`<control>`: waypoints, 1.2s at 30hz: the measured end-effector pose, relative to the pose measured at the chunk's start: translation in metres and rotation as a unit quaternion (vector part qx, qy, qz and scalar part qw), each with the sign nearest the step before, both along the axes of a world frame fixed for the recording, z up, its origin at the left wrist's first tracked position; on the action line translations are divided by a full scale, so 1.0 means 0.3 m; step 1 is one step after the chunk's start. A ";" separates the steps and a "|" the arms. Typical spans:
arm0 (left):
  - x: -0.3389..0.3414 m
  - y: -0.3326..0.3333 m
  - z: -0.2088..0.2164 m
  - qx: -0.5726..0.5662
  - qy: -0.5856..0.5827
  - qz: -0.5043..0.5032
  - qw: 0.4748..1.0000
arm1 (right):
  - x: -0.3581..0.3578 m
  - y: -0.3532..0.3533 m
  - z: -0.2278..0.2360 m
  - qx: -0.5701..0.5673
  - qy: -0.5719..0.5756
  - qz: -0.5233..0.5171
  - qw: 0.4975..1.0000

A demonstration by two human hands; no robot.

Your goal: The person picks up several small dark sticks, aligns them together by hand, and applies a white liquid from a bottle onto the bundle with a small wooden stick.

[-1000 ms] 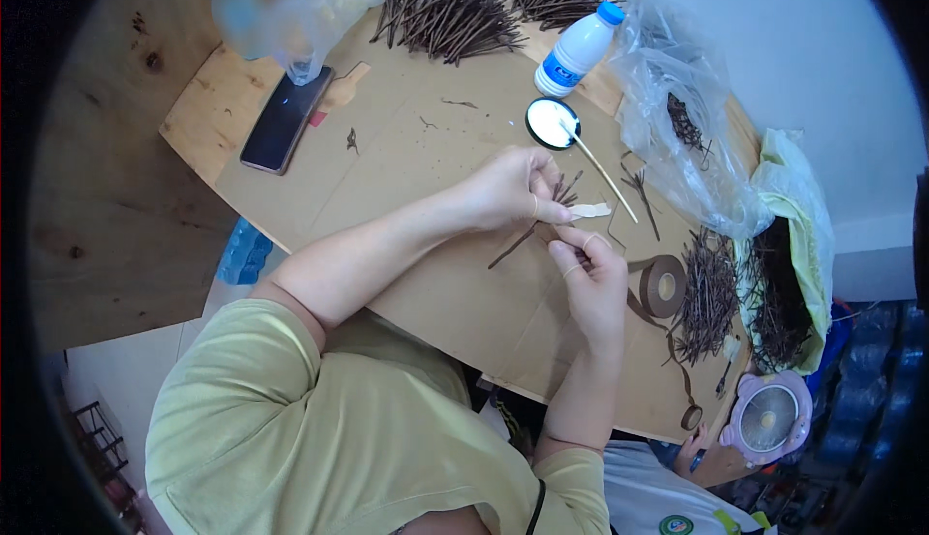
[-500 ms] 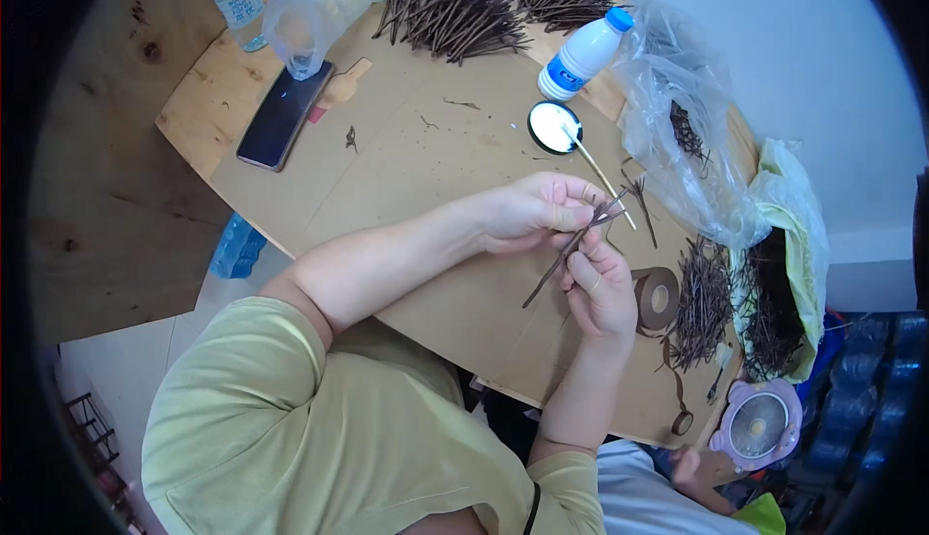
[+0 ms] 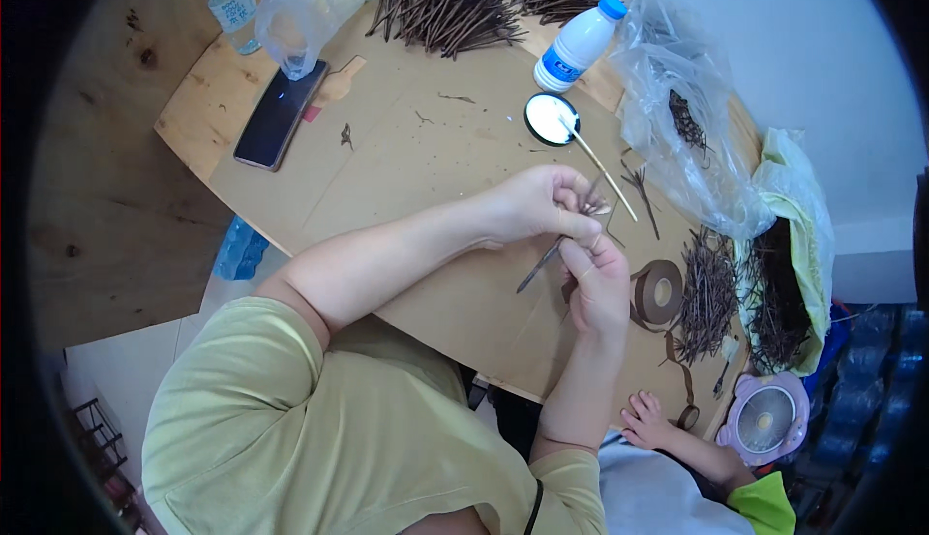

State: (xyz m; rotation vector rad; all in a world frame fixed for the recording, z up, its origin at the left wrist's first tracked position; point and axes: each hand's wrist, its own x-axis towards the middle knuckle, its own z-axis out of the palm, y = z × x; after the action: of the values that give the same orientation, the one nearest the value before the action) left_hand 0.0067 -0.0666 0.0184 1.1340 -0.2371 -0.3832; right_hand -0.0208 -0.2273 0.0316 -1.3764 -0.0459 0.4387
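Both my hands are closed on a thin dark brown twig (image 3: 538, 268). My left hand (image 3: 554, 202) pinches its upper part, where the branching tips show between the fingers. Close against it, my right hand (image 3: 598, 272) grips with thumb and fingertips. The lower end of the twig sticks out down to the left, and its middle is hidden by my fingers. Beyond my hands a thin pale stick (image 3: 606, 179) leans from a round dark-rimmed dish of white paste (image 3: 550, 117). A roll of brown tape (image 3: 658, 291) stands beside my right hand.
Twig bundles (image 3: 445, 14) lie at the far edge, and another pile (image 3: 708, 293) at right. A white bottle (image 3: 579, 46), a phone (image 3: 281, 117), a water bottle (image 3: 232, 8) and plastic bags (image 3: 677, 80) surround the cardboard. Another person's hand (image 3: 646, 421) rests near a small purple fan (image 3: 764, 421).
My hands have come closer together, and the twig's forked tip is more covered by my left fingers. The other person's hand has reached up onto the table edge.
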 end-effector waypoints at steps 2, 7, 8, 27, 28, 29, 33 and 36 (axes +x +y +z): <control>-0.007 0.016 0.015 0.012 0.028 0.022 0.999 | -0.009 0.001 0.002 -0.036 -0.013 0.005 0.999; -0.008 0.051 -0.004 0.006 -0.006 0.049 0.999 | -0.018 -0.012 0.012 -0.087 -0.015 0.029 0.996; -0.001 0.046 -0.037 -0.012 -0.022 0.056 0.998 | -0.021 -0.009 0.017 -0.089 -0.011 0.032 0.995; 0.006 0.058 -0.031 -0.177 0.045 -0.084 0.980 | -0.011 -0.021 -0.010 0.032 0.055 0.074 0.995; 0.005 0.053 -0.034 -0.188 0.046 -0.074 0.978 | -0.010 -0.021 -0.013 0.041 0.052 0.077 0.995; 0.006 0.047 -0.040 -0.200 0.046 -0.065 0.977 | -0.010 -0.018 -0.012 0.040 0.050 0.067 0.996; -0.011 0.034 -0.004 -0.192 0.091 -0.024 0.977 | -0.014 0.002 -0.013 0.018 0.051 0.028 0.998; -0.012 0.040 -0.034 -0.068 0.014 -0.012 0.998 | -0.016 0.011 -0.014 -0.008 0.045 0.013 0.999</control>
State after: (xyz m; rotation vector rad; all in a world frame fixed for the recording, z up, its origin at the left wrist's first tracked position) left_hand 0.0030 -0.0547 0.0081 0.9919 -0.2494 -0.3980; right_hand -0.0255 -0.2239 0.0275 -1.3719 0.0139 0.5230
